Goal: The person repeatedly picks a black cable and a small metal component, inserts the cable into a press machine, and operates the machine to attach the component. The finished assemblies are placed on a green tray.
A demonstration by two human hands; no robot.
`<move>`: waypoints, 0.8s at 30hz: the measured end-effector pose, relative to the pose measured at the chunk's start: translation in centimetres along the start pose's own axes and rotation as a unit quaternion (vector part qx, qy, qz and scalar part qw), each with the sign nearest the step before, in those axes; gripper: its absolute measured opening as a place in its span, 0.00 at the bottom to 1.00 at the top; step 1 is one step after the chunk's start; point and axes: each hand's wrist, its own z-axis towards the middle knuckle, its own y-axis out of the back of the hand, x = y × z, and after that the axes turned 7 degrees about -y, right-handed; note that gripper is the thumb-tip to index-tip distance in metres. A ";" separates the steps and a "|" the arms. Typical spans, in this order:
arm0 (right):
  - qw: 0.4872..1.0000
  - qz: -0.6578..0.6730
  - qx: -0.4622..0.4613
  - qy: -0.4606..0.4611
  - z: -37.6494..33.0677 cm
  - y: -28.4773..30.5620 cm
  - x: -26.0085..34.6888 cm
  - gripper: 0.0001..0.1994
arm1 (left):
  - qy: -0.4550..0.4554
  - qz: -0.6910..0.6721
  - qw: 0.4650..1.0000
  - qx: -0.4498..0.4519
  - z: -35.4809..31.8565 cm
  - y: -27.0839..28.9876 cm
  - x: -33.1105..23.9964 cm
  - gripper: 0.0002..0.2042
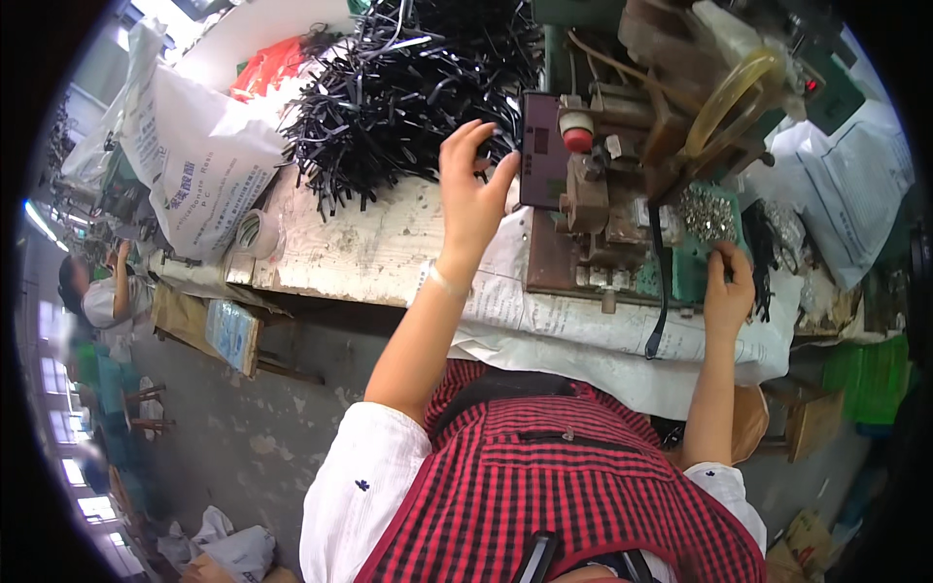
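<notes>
My left hand is raised at the right edge of a large heap of black strips, its thumb and fingers curved but apart. Close to its fingertips stands a dark purple control box on a bench machine. At the machine's right side, my right hand has its fingers drawn together at the edge of a green plate. Whatever they pinch, if anything, is too small to make out. Just beyond them lies a pile of small shiny metal pieces. One black strip hangs down the machine's front.
A red button sits on the machine. White sacks and a tape roll are at the left of the worktable; another bag lies right. A green crate is lower right. Another person is far left.
</notes>
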 end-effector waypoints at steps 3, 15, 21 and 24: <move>0.997 0.057 0.052 -0.007 1.5 -2.5 0.4 0.09 | 0.075 -0.073 0.995 -0.007 1.2 -1.0 5.4 0.14; 0.997 0.035 0.010 -0.071 -0.9 -0.2 1.6 0.09 | 0.084 -0.014 0.995 -0.043 3.8 -3.4 6.8 0.17; 0.996 0.037 -0.022 -0.075 -4.0 3.8 -0.7 0.07 | -0.020 0.145 0.987 -0.071 -0.3 4.8 8.9 0.05; 0.993 0.111 0.030 -0.040 -2.6 3.5 4.7 0.07 | -0.158 0.254 0.944 0.142 0.2 5.1 8.5 0.06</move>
